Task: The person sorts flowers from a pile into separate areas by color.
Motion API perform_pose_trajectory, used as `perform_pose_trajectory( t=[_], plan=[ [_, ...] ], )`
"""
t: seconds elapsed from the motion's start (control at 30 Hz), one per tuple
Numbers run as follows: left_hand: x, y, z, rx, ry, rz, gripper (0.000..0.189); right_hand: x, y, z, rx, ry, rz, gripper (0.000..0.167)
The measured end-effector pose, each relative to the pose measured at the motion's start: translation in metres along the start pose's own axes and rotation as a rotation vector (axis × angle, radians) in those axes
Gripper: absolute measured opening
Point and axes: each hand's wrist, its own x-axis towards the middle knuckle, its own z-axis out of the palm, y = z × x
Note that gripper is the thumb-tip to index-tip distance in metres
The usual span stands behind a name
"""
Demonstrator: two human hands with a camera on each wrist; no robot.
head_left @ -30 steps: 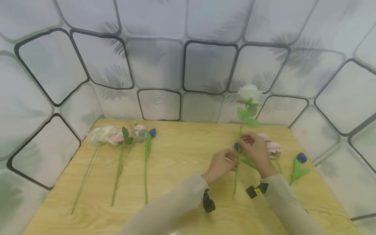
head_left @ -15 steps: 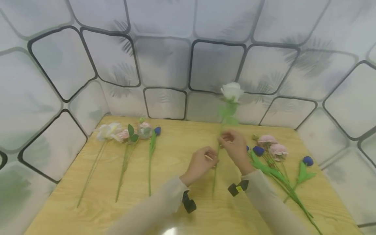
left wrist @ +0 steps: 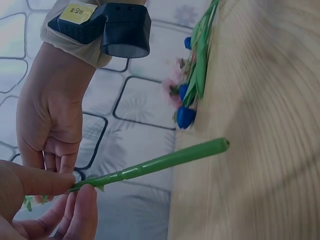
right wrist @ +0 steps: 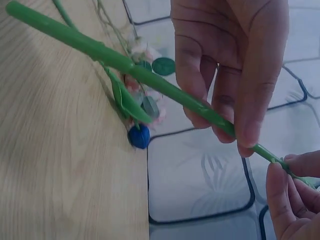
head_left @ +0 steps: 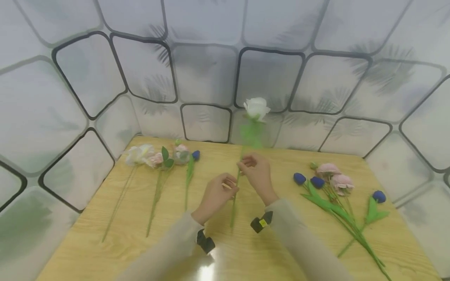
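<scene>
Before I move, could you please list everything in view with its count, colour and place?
Rose: one, white, centre, on a green stem.
Blue flowers: four, blue, three right, one left.
Pink flowers: at least four, pink, both sides.
White flowers: count unclear, white, far left.
Buds: two, green, one each side.
Table: one, light wood, underneath.
Walls: three, pale, dark-outlined, around.
Wrist cameras: two, black, both wrists.
Sleeves: two, beige, both arms.
Left hand: one, pinching the stem low.
Right hand: one, pinching it higher.

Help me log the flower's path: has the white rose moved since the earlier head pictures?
Yes, leftward. In the head view, the white rose was right of the central dark-outlined wall panel a second ago; now it overlaps that panel's lower edge.
</scene>
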Motion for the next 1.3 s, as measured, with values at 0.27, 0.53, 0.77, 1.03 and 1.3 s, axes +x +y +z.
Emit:
perform_pose_trajectory(
  t=[0.27,0.53,0.77,1.03,1.3],
  plan=[
    [-0.007,-0.003,-0.031,0.108,0.135,0.016,0.024,0.005,-0.013,0.036,0.034,-0.044,0.016,0.023],
    [-0.016,-0.01,-0.061,0.195,0.194,-0.043,0.024,0.006,-0.025,0.071,0.085,-0.09,-0.034,0.023],
    [-0.023,-0.016,-0.087,0.209,0.226,-0.105,0.028,0.008,-0.038,0.099,0.101,-0.141,-0.061,0.023],
    [-0.033,-0.02,-0.114,0.277,0.266,-0.086,0.027,0.012,-0.05,0.129,0.036,-0.149,-0.098,0.023],
    [-0.044,-0.026,-0.136,0.328,0.299,-0.093,0.025,0.01,-0.065,0.151,-0.002,-0.206,-0.107,0.024]
  ],
)
